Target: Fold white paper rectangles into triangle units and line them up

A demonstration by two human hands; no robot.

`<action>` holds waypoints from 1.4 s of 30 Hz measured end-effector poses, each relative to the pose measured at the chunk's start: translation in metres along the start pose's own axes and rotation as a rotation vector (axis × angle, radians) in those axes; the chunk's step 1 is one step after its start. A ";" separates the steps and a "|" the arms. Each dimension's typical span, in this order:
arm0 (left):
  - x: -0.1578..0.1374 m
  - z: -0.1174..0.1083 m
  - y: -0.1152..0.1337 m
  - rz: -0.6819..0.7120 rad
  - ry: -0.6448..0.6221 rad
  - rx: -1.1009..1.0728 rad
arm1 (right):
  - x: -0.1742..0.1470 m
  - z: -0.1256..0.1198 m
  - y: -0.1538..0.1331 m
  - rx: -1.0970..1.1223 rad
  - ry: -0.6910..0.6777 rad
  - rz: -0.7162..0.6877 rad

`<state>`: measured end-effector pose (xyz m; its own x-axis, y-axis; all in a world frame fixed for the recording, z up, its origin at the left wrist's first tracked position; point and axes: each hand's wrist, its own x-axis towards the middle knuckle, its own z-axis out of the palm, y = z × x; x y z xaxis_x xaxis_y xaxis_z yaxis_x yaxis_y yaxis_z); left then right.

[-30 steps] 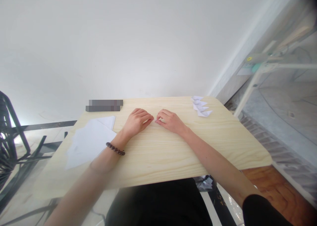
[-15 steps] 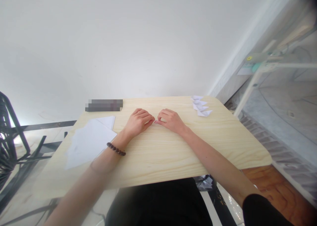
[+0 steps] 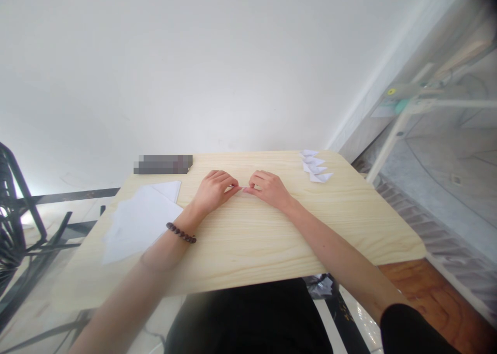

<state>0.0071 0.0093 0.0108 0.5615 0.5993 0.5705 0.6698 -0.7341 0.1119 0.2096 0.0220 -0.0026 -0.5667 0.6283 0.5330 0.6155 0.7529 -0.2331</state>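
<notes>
Over the middle of the wooden table, my left hand and my right hand pinch a small folded piece of white paper between them. Only a narrow strip of it shows between the fingertips; the rest is covered by my fingers. Left of my left hand lies a fanned stack of white paper sheets, partly behind my forearm. To the right of my right hand, several folded white paper shapes stand in an overlapping row near the far right corner.
A blurred-out dark object lies at the table's far left edge. The wall rises directly behind the table. A black chair stands to the left, and a white metal frame to the right.
My left hand's fingertips have shifted slightly left, away from the right ones. More of the white paper shows between them. The right hand is almost still.
</notes>
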 end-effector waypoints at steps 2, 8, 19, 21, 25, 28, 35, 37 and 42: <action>-0.001 0.000 -0.001 -0.011 -0.017 -0.003 | 0.000 0.000 0.000 0.008 -0.003 0.001; -0.002 0.003 -0.002 -0.001 -0.107 -0.058 | -0.002 -0.002 -0.002 0.048 -0.042 -0.004; -0.010 0.011 -0.011 -0.177 -0.102 0.014 | -0.004 0.001 0.003 0.081 -0.034 0.111; -0.011 0.014 -0.014 -0.220 -0.105 0.034 | -0.005 0.002 0.004 0.075 -0.023 0.125; -0.012 0.016 -0.018 -0.221 -0.172 -0.021 | -0.005 0.004 0.004 0.058 -0.023 0.133; -0.009 0.016 -0.016 -0.183 -0.189 -0.133 | -0.004 0.006 0.004 0.041 -0.030 0.154; -0.005 0.010 -0.005 -0.192 -0.171 -0.333 | -0.004 0.006 0.005 0.098 -0.018 0.183; -0.004 0.008 -0.003 -0.204 -0.156 -0.363 | -0.005 0.007 0.005 0.129 -0.009 0.196; -0.003 0.007 0.000 -0.249 -0.115 -0.432 | -0.004 0.007 0.003 0.199 0.001 0.223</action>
<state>0.0090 0.0096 0.0039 0.4765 0.7861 0.3936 0.5415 -0.6152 0.5730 0.2099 0.0236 -0.0114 -0.4296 0.7821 0.4514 0.6049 0.6204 -0.4993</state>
